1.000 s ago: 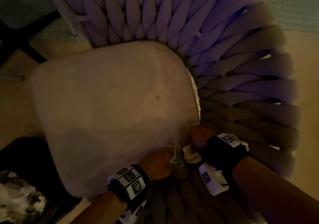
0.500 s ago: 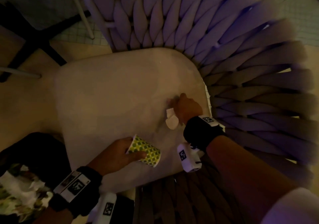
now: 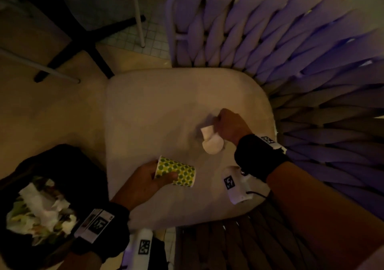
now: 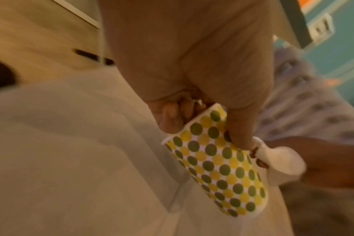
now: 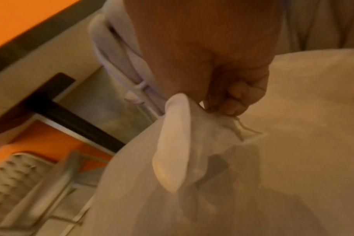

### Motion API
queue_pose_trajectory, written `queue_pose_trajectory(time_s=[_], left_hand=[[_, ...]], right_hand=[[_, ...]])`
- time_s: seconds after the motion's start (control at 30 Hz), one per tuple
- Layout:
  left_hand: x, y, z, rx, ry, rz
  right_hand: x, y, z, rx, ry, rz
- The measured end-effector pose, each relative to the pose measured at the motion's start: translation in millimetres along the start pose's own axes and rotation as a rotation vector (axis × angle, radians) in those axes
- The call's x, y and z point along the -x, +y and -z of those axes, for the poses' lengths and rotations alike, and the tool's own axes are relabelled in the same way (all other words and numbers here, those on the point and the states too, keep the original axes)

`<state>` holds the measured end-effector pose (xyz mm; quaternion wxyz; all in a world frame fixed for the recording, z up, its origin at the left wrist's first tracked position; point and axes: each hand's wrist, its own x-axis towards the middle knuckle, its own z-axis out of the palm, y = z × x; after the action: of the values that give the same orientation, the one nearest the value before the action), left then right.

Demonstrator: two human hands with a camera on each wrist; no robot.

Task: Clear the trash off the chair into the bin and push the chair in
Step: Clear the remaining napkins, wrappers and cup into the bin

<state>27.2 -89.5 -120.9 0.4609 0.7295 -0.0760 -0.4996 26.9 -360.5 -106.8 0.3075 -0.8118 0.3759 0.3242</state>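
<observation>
A woven chair with a pale seat cushion (image 3: pixel 158 111) fills the middle of the head view. My left hand (image 3: pixel 145 178) grips a paper cup with green and yellow dots (image 3: pixel 176 173) (image 4: pixel 218 162) on its side, just above the cushion's front. My right hand (image 3: pixel 228 126) (image 5: pixel 228 99) pinches crumpled white paper trash (image 3: pixel 212 141) (image 5: pixel 176 143) over the cushion's right part. A black bin (image 3: pixel 68 165) holding white and patterned waste stands on the floor at lower left.
The chair's woven back (image 3: pixel 311 82) curves round the right and far sides. A dark table base (image 3: pixel 83 39) and white legs (image 3: pixel 137 14) stand on the floor beyond the seat. Beige floor (image 3: pixel 52 113) lies left of the chair.
Both hands have lifted from the seat's rear corner with their trash. The left hand has carried the cup toward the bin side, and the right hand has moved over the cushion.
</observation>
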Motion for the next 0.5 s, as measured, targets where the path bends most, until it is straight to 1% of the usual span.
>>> queue_pose_trajectory(time_s=[0.1,0.17,0.23,0.3,0.37,0.43,0.5], left_hand=[[24.1,-5.3,27.7,0.062,0.132,0.041],[45.9,-17.4,53.7,0.1,0.229,0.076],[70.2,-39.6,83.8,0.139,0.322,0.129],[98.3,-69.0,114.8,0.152,0.416,0.174],[128.6,-99.6,139.9,0.108,0.503,0.236],[158.6,-135.4,161.6,0.094,0.547,0.29],[184.6,-175.9,182.0,0.119,0.567,0.337]], right_hand=[[18.3,-44.5,-23.4,-0.039,-0.058,0.132],[38.2,-79.2,-52.1,-0.052,-0.117,0.224],[62.0,-114.0,-87.9,-0.047,-0.19,0.295],[85.8,-147.0,-129.8,-0.013,-0.257,0.357],[107.9,-175.0,-172.9,0.025,-0.324,0.399],[126.4,-199.9,-217.2,0.053,-0.393,0.427],[138.8,-222.1,-261.9,0.055,-0.426,0.418]])
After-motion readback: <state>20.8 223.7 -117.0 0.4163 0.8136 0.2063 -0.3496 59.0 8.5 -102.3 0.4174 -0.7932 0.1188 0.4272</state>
